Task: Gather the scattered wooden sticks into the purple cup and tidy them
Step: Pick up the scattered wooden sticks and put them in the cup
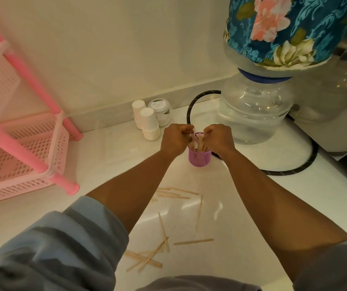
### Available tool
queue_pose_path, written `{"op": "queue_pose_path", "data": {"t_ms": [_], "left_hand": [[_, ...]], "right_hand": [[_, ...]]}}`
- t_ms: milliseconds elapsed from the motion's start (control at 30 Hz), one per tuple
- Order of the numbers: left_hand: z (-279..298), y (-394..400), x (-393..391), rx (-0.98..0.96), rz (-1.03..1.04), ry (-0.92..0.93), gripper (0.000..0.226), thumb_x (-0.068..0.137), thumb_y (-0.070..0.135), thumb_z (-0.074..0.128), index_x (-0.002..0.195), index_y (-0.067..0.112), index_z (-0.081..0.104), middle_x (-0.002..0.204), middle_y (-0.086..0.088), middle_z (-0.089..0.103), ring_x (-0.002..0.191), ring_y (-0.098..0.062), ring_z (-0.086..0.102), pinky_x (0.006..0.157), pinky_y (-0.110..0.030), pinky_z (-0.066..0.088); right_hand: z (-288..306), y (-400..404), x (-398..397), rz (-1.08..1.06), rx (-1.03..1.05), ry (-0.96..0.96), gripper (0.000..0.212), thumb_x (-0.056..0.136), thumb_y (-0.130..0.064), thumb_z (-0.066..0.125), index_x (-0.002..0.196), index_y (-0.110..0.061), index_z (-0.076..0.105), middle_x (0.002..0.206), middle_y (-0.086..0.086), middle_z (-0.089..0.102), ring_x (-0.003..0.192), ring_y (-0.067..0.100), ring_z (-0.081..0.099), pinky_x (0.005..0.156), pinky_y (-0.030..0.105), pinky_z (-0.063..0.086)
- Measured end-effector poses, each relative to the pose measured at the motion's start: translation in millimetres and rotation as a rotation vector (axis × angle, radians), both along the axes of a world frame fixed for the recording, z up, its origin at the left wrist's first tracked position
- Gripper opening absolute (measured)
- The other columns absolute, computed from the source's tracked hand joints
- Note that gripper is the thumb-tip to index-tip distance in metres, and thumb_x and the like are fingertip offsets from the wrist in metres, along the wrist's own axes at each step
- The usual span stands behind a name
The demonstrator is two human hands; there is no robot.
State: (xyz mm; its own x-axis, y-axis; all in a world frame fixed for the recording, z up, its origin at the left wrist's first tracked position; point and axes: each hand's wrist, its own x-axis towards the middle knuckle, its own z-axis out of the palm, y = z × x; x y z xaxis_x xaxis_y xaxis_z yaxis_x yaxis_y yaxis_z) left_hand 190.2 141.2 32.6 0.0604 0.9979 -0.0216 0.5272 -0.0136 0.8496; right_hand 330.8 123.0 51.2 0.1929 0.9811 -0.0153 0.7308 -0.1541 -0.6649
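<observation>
A purple mesh cup (199, 159) stands upright on the white counter (241, 217), with several wooden sticks (197, 143) standing in it. My left hand (175, 138) and my right hand (218, 138) are on either side of the cup's rim, fingers curled round the tops of the standing sticks. Closer to me, several loose wooden sticks lie on the counter: a cluster (175, 193) between my forearms, a single stick (199, 215), another single stick (193, 241), and a crossed pile (149, 257) near the front edge.
Stacked white paper cups (147, 120) and a small jar (160, 109) stand behind the purple cup. A clear water bottle (254, 110) with a floral cover is at the right, a black hose (294, 171) looping round it. A pink plastic rack (25, 148) stands at the left.
</observation>
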Motion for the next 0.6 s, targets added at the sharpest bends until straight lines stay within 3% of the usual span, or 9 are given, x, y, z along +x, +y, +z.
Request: {"op": "queue_pose_path", "data": {"t_ms": [167, 300, 400, 500, 600], "left_hand": [[3.8, -3.8, -12.8, 0.054, 0.056, -0.018, 0.030, 0.083, 0.004, 0.074, 0.113, 0.010, 0.072, 0.101, -0.006, 0.073, 0.088, -0.013, 0.069, 0.089, -0.028, 0.057], [-1.0, -12.9, -30.3, 0.074, 0.070, 0.070, 0.019, 0.084, 0.015, 0.074, 0.103, 0.017, 0.074, 0.089, 0.005, 0.071, 0.072, 0.001, 0.063, 0.067, -0.009, 0.046], [-9.1, -23.4, -45.8, 0.039, 0.066, 0.152, 0.019, 0.083, 0.021, 0.076, 0.102, 0.018, 0.073, 0.087, 0.009, 0.070, 0.073, 0.002, 0.061, 0.066, -0.013, 0.044], [-17.8, -33.8, -63.1, -0.058, 0.069, 0.217, 0.023, 0.082, 0.021, 0.076, 0.105, 0.018, 0.072, 0.091, 0.006, 0.071, 0.085, -0.011, 0.066, 0.074, -0.026, 0.052], [-26.2, -45.0, -81.8, -0.147, 0.074, 0.259, 0.026, 0.080, 0.026, 0.079, 0.104, 0.022, 0.072, 0.097, 0.008, 0.071, 0.090, -0.011, 0.065, 0.075, -0.025, 0.050]], "right_hand": [[8.6, 1.0, -8.3, 0.006, 0.080, 0.083, 0.020, 0.085, -0.002, 0.062, 0.103, -0.005, 0.071, 0.101, 0.010, 0.071, 0.092, 0.021, 0.066, 0.081, 0.028, 0.054], [12.1, -3.1, -29.2, 0.154, 0.099, 0.168, 0.024, 0.082, -0.009, 0.069, 0.106, -0.010, 0.071, 0.098, 0.004, 0.072, 0.085, 0.012, 0.065, 0.080, 0.022, 0.051], [9.7, -11.2, -47.0, 0.293, 0.040, 0.162, 0.021, 0.082, -0.012, 0.069, 0.103, -0.012, 0.072, 0.095, 0.003, 0.072, 0.088, 0.016, 0.067, 0.085, 0.032, 0.055], [-2.2, -19.5, -61.7, 0.414, -0.017, 0.066, 0.022, 0.085, -0.020, 0.070, 0.105, -0.013, 0.072, 0.097, 0.004, 0.072, 0.089, 0.018, 0.066, 0.080, 0.029, 0.054], [-22.6, -25.1, -71.8, 0.466, -0.097, -0.026, 0.026, 0.084, -0.019, 0.070, 0.110, -0.013, 0.070, 0.104, 0.004, 0.071, 0.095, 0.019, 0.066, 0.085, 0.032, 0.054]]}}
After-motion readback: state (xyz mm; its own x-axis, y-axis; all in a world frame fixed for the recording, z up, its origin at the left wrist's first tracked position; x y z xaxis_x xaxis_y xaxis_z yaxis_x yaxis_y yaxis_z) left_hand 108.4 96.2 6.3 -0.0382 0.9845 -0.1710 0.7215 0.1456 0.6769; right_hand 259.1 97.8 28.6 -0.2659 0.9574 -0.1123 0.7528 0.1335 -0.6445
